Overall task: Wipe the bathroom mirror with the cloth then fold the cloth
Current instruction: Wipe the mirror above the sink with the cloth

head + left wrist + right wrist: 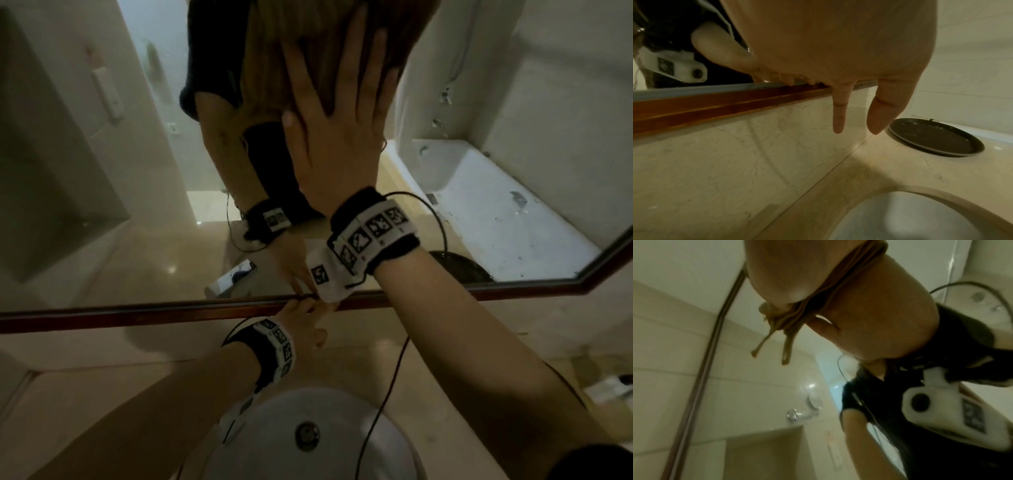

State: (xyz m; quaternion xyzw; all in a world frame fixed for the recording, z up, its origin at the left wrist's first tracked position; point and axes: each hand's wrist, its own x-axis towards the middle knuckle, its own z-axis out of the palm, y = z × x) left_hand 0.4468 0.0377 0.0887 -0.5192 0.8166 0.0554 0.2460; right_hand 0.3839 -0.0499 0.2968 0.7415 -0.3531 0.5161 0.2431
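A brown cloth (270, 51) lies spread against the bathroom mirror (120, 205). My right hand (339, 113) presses it flat to the glass, fingers straight and spread. In the right wrist view the cloth (818, 301) is bunched between my palm (781, 272) and its reflection, with two corners hanging down. My left hand (305, 322) is lower, its fingertips resting on the mirror's brown wooden frame (137, 313). The left wrist view shows the left hand (838, 56) with one finger and the thumb pointing down past the frame (715, 104), holding nothing.
A white round sink (274, 435) sits in the marble counter below my arms. A dark round plate (935, 138) lies on the counter to the right. Wrist-camera cables hang over the sink. The mirror reflects a bathtub and tiled walls.
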